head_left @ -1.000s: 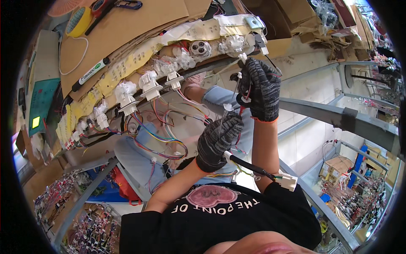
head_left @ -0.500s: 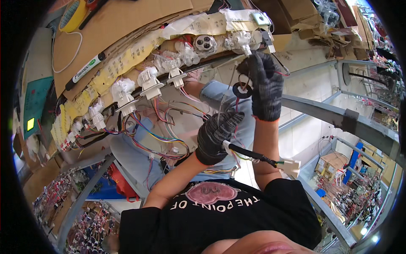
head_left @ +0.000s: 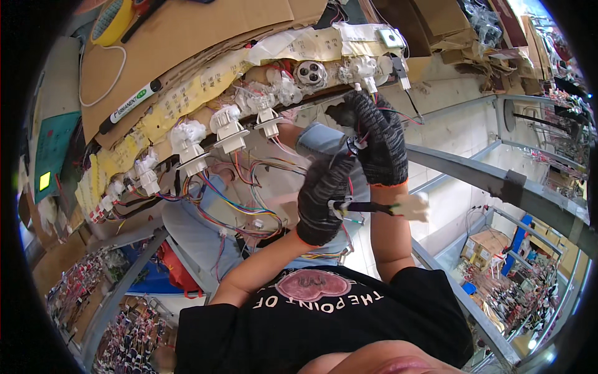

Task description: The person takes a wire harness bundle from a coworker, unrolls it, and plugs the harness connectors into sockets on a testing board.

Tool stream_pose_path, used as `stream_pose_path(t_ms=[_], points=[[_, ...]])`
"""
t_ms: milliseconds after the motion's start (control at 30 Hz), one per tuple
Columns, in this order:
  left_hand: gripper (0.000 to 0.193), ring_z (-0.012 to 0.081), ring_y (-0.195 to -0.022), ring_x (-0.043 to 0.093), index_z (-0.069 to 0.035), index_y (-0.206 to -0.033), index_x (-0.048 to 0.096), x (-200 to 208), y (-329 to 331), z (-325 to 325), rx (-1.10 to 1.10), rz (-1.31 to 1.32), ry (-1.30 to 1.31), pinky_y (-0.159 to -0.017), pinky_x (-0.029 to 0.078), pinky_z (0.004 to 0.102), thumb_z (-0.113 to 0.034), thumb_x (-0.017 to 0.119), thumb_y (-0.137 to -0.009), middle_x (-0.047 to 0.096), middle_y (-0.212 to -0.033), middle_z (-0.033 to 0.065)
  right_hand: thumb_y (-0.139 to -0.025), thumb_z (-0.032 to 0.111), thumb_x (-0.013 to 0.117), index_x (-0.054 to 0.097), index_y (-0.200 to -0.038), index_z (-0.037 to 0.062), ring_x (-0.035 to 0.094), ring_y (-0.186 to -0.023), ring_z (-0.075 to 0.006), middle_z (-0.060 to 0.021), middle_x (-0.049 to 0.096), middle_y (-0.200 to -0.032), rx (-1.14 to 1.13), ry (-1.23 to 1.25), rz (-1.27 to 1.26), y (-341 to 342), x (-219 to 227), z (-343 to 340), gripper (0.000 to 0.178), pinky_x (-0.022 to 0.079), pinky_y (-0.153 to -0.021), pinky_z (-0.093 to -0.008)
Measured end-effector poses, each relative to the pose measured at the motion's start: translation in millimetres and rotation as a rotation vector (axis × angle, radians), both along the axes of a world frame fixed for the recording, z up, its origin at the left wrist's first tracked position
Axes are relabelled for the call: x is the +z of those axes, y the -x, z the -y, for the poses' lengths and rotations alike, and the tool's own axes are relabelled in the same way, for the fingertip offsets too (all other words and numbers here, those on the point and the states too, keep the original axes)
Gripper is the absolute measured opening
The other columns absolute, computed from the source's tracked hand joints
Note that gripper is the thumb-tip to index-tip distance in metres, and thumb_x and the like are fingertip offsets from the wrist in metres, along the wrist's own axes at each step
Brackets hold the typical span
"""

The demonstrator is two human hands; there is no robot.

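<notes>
My left hand [head_left: 322, 202], in a dark grey knit glove, is closed round a wire harness. From it a black sleeved cable [head_left: 366, 207] sticks out to the right, ending in a blurred white connector [head_left: 412, 207]. A small black ring [head_left: 353, 146] with wires sits at my left fingertips. My right hand [head_left: 381, 140], gloved alike, is closed just beyond it, with thin red wires running from its fingers. Right above those fingertips is a white connector socket [head_left: 367, 70] on the board; the exact grip is partly hidden.
A curved cardboard-backed board [head_left: 205, 81] with yellowed labels carries several white sockets [head_left: 229, 129] and hanging coloured wires [head_left: 243, 209]. A marker [head_left: 129, 106] and a roll of yellow tape [head_left: 112, 22] lie on it. A metal frame bar [head_left: 467, 168] crosses at right. Cartons [head_left: 489, 246] stand below.
My left hand has risen toward my right hand, and the black ring is now at its fingertips. The white cable connector swung up and blurred. The board appears shifted slightly right and down.
</notes>
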State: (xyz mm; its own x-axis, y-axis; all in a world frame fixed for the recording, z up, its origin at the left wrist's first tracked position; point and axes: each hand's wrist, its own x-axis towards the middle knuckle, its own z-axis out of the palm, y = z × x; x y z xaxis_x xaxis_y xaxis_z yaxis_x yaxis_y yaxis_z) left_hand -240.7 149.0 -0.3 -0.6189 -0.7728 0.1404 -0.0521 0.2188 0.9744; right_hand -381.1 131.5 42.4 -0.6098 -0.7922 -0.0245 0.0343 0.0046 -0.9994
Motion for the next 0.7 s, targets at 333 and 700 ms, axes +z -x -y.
stream_pose_path(t_ms=[333,700], points=[[0.038,0.0176,-0.102,0.047,-0.003,-0.115,0.040,2,-4,-19,0.042,-0.737,-0.851,-0.091,0.037,0.0327,-0.014,0.055,-0.083,0.048,-0.111,0.0093,-0.078,0.021,0.059,0.060,-0.090,-0.0015,0.055,-0.065,-0.0123,-0.0082,0.061,-0.074,-0.157,-0.123,0.386,5,12,7,0.026,0.040,-0.060,-0.0225],[0.031,0.0150,-0.071,0.053,0.000,-0.095,0.049,-2,-11,-18,0.055,-0.306,-0.486,-0.065,0.045,0.0265,-0.002,0.065,-0.068,0.054,-0.079,0.0061,-0.078,0.015,0.059,0.060,-0.078,0.0005,0.049,-0.050,-0.0073,-0.0042,0.058,-0.063,-0.317,-0.136,0.327,-4,11,14,0.015,0.035,-0.043,-0.0195]])
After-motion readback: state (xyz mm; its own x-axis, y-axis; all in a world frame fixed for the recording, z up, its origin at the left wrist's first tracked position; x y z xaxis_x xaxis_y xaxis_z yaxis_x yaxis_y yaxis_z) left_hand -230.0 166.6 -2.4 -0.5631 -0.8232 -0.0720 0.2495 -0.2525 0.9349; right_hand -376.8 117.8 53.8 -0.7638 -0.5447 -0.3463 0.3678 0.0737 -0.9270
